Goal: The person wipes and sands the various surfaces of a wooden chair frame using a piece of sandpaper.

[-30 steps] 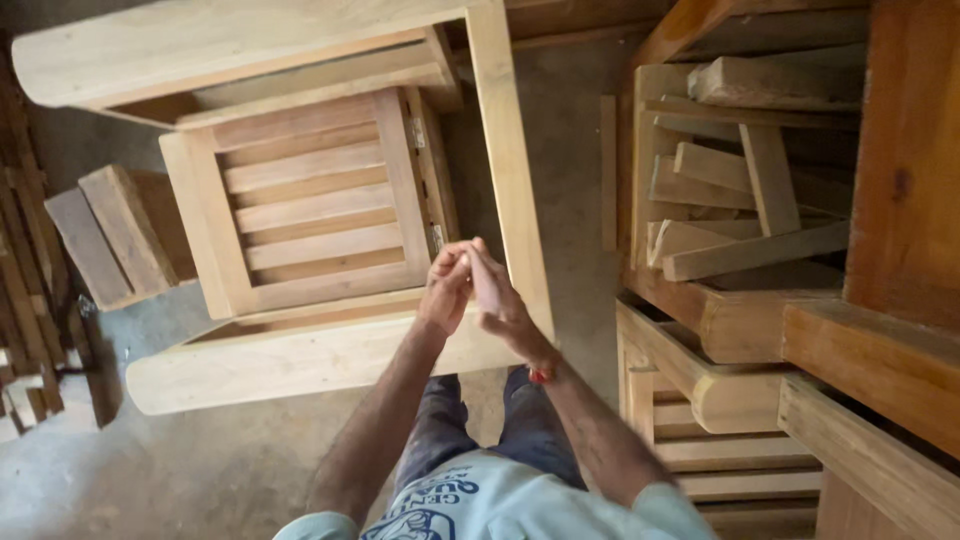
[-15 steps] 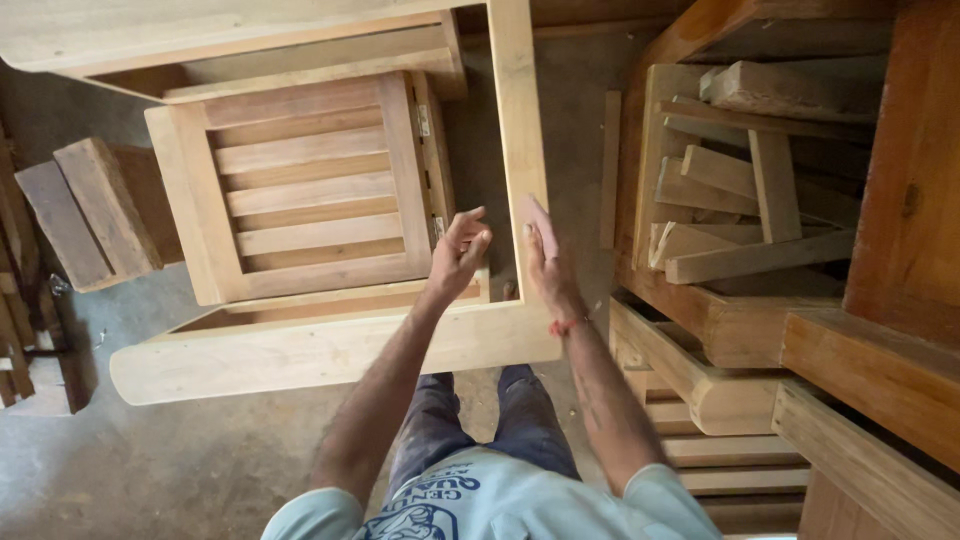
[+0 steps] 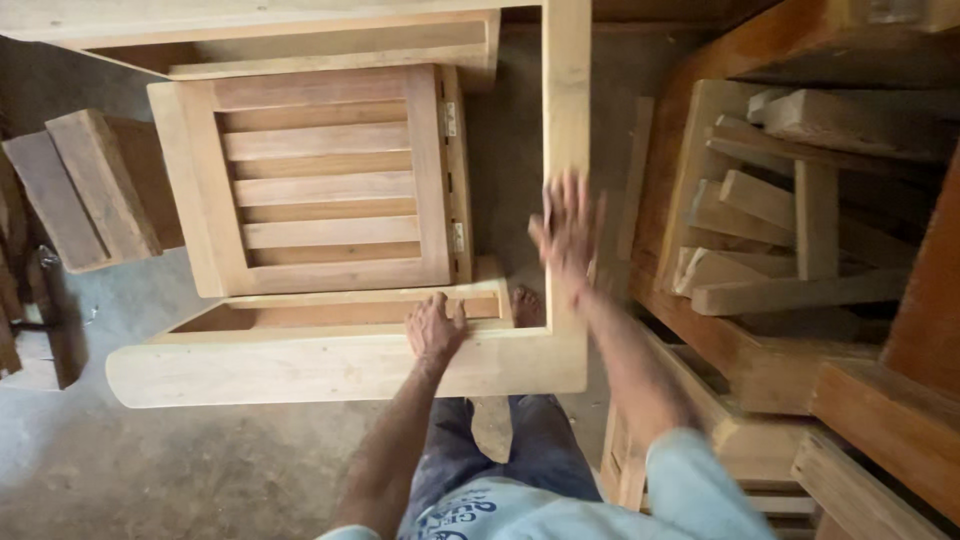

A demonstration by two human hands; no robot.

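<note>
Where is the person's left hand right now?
In the head view, the left hand rests low in the middle, on the near rail of the wooden chair frame, just below the slatted seat. The blurred right hand is up to its right.
</note>
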